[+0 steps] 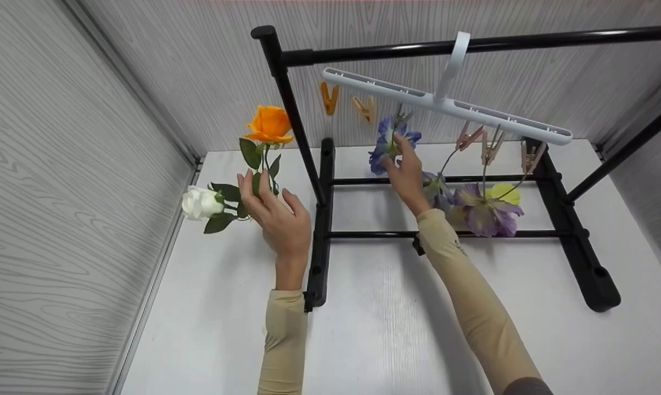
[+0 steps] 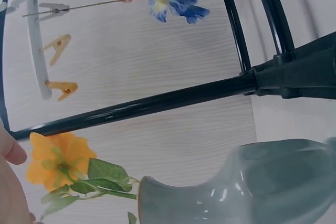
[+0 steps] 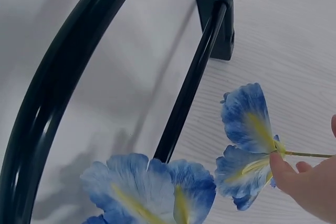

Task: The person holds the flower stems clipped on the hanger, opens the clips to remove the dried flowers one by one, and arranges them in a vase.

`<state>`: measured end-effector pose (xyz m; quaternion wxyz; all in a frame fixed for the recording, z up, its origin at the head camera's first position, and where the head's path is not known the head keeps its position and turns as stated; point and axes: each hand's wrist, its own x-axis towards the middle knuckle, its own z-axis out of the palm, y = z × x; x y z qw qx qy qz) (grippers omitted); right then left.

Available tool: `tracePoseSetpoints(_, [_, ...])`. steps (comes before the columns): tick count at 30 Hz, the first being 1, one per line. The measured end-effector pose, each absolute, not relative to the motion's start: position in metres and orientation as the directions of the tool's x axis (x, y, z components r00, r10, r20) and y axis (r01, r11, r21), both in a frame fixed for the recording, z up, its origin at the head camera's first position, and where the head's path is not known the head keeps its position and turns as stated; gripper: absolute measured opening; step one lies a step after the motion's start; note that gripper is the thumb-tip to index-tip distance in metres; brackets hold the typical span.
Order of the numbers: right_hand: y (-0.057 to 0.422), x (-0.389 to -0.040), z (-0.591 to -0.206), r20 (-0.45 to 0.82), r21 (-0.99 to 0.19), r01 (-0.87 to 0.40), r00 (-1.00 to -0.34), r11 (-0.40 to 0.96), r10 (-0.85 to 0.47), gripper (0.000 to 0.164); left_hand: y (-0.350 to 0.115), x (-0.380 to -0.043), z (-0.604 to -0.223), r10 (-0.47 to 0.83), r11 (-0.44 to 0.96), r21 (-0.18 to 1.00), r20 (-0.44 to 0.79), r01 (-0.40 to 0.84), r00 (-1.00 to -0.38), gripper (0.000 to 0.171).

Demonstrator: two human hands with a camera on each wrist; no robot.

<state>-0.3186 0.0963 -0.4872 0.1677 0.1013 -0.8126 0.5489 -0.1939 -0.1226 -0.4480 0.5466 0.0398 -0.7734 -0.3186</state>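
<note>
My right hand (image 1: 408, 178) is at a blue iris-like artificial flower (image 3: 247, 150), a fingertip touching the base of its petals. The thin stem runs to a clothespin (image 2: 55, 9) on the white hanger (image 1: 437, 103). To the left, my left hand (image 1: 284, 222) is beside an orange rose (image 1: 269, 125) and a white rose (image 1: 202, 203), fingers spread over their leaves. In the left wrist view a grey-green ceramic vase (image 2: 184, 200) stands below the orange rose. From the head camera this vase is hidden, apparently behind the left hand.
The hanger hooks over the top bar of a black rack (image 1: 363, 54). An orange clothespin (image 1: 329, 99) and a pale yellow clothespin (image 1: 365, 109) hang without flowers. Purple flowers (image 1: 485, 214) and a yellow flower (image 1: 504, 193) hang at right. Wood-grain panels (image 1: 28, 219) surround the white table (image 1: 374, 318).
</note>
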Motion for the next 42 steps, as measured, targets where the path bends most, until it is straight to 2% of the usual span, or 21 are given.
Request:
tracePoseSetpoints(4, [0.093, -0.318, -0.489, 0.418, -0.849, -0.375, -0.908, 0.373, 0.039, 0.028, -0.112, -0.193, -0.447, -0.349, 0.793, 0.477, 0.865, 0.38, -0.36, 0.039])
tracePoseSetpoints(8, [0.09, -0.314, -0.493, 0.437, -0.843, -0.39, -0.898, 0.371, 0.048, 0.013, -0.098, -0.192, -0.447, -0.269, 0.759, 0.428, 0.892, 0.49, -0.363, 0.036])
tracePoseSetpoints(12, [0.088, -0.31, -0.496, 0.472, -0.823, -0.431, -0.882, 0.37, 0.023, 0.011, -0.085, -0.193, -0.445, -0.202, 0.725, 0.405, 0.898, 0.558, -0.39, 0.035])
tracePoseSetpoints(20, [0.081, -0.3, -0.503, 0.552, -0.771, -0.503, -0.834, 0.391, 0.016, 0.01, -0.067, -0.203, -0.435, -0.089, 0.69, 0.381, 0.888, 0.616, -0.451, 0.031])
tracePoseSetpoints(22, [0.08, -0.296, -0.505, 0.571, -0.757, -0.518, -0.821, 0.399, 0.018, 0.01, -0.061, -0.204, -0.43, -0.061, 0.693, 0.36, 0.892, 0.624, -0.447, 0.031])
tracePoseSetpoints(29, [0.08, -0.282, -0.513, 0.636, -0.71, -0.567, -0.771, 0.418, 0.036, 0.008, -0.035, -0.206, -0.407, 0.029, 0.671, 0.26, 0.926, 0.694, -0.376, 0.034])
tracePoseSetpoints(33, [0.079, -0.276, -0.518, 0.666, -0.681, -0.579, -0.744, 0.449, 0.051, 0.006, -0.023, -0.214, -0.398, 0.064, 0.647, 0.273, 0.911, 0.712, -0.408, 0.038])
tracePoseSetpoints(38, [0.076, -0.266, -0.522, 0.644, -0.679, -0.525, -0.762, 0.514, 0.073, 0.007, -0.017, -0.222, -0.396, 0.046, 0.624, 0.34, 0.883, 0.704, -0.468, 0.043])
tracePoseSetpoints(42, [0.074, -0.261, -0.523, 0.639, -0.69, -0.531, -0.766, 0.491, 0.07, 0.004, -0.019, -0.224, -0.397, 0.017, 0.61, 0.386, 0.866, 0.692, -0.499, 0.042])
